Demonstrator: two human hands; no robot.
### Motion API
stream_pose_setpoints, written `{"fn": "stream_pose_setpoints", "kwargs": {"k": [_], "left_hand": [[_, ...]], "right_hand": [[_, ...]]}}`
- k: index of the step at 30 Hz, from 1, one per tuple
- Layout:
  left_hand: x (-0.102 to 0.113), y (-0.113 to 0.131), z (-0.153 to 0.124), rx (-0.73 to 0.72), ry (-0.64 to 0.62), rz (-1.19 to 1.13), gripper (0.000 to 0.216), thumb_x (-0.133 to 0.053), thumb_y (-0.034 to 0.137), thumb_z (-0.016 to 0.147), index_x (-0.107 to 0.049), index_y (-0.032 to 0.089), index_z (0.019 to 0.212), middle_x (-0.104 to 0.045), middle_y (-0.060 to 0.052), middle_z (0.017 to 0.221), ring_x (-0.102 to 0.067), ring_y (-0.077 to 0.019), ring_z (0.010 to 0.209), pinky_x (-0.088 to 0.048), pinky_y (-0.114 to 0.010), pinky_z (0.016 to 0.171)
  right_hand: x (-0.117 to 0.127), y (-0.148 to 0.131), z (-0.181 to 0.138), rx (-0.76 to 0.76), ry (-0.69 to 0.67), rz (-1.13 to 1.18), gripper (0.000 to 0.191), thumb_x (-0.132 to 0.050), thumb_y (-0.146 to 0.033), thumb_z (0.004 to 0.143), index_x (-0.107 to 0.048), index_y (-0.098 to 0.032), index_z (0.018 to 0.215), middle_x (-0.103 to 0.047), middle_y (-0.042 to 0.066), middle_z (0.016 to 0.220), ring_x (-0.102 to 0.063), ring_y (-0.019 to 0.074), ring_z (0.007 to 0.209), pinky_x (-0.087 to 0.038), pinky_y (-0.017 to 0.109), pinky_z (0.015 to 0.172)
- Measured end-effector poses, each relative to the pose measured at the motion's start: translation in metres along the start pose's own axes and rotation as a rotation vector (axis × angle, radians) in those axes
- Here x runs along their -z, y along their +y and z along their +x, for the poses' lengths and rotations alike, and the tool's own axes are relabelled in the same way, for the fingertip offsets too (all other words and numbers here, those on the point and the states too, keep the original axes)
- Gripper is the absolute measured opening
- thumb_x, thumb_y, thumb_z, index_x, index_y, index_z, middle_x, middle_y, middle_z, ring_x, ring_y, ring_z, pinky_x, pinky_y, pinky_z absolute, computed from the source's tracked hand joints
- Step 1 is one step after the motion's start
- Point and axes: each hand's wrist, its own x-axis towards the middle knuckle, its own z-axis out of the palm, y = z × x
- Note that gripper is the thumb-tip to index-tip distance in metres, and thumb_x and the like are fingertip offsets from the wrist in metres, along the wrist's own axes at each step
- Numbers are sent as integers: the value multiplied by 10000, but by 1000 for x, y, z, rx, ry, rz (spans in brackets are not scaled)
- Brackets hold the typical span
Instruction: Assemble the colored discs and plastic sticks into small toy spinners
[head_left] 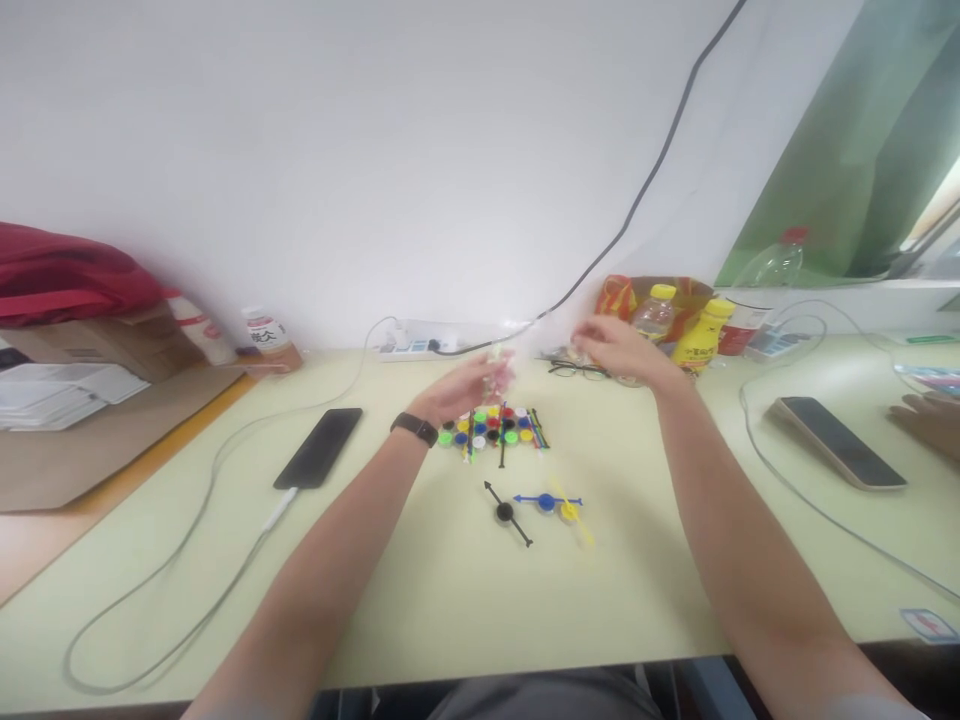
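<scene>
My left hand (466, 388), with a dark watch band (415, 428) at the wrist, is closed on a see-through plastic bag (498, 374), blurred and pinkish. Farther right, my right hand (619, 348) hovers near the eyeglasses (576, 370) by the wall. Its fingers are curled together; whatever they may hold is too blurred to make out. Below the left hand lie rows of coloured round discs (480, 442) with several arrow pointers on and beside them. Nearer to me are a black arrow spinner (505, 512), a blue arrow spinner (546, 503) and a yellow arrow spinner (570, 512), the last two touching.
A black phone (321, 448) on a white cable lies left; another phone (840, 443) rests right. Bottles, including a yellow bottle (701, 337), stand along the wall beside a power strip (450, 340). Another person's hand (930, 425) is at the right edge.
</scene>
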Motion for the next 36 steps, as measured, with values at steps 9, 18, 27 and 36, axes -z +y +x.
{"fn": "stream_pose_setpoints", "kwargs": {"k": [9, 18, 27, 36], "left_hand": [[11, 7, 8, -167, 250, -16, 280, -810, 172, 853, -660, 148, 1088, -729, -101, 1077, -727, -177, 1026, -570, -305, 953], [22, 0, 10, -184, 227, 434, 370, -888, 285, 750, -755, 120, 1052, -731, -144, 1134, -695, -198, 985, -536, -322, 849], [16, -3, 6, -238, 174, 598, 592, -935, 315, 675, -711, 139, 1194, -749, -139, 1103, -713, -226, 986, -567, -351, 858], [13, -6, 7, -183, 74, 689, 553, -940, 327, 660, -731, 127, 1131, -737, -126, 1055, -716, -230, 967, -577, -353, 865]], "right_hand": [[-51, -30, -2, -14, -1129, -106, 544, -889, -554, 595, -737, -155, 932, -765, 88, 980, -738, 227, 821, -552, 294, 732], [-103, -41, -5, -76, -1389, -183, 611, -994, -455, 375, -758, -148, 848, -750, 39, 822, -745, 221, 755, -579, 283, 686], [-114, -36, -5, -81, -1470, 2, 461, -959, -385, 433, -783, -144, 784, -757, 20, 736, -743, 212, 757, -589, 286, 735], [-63, -48, -9, 117, -1097, 142, 301, -834, -414, 692, -801, -155, 842, -783, 51, 793, -740, 192, 730, -585, 273, 701]]}}
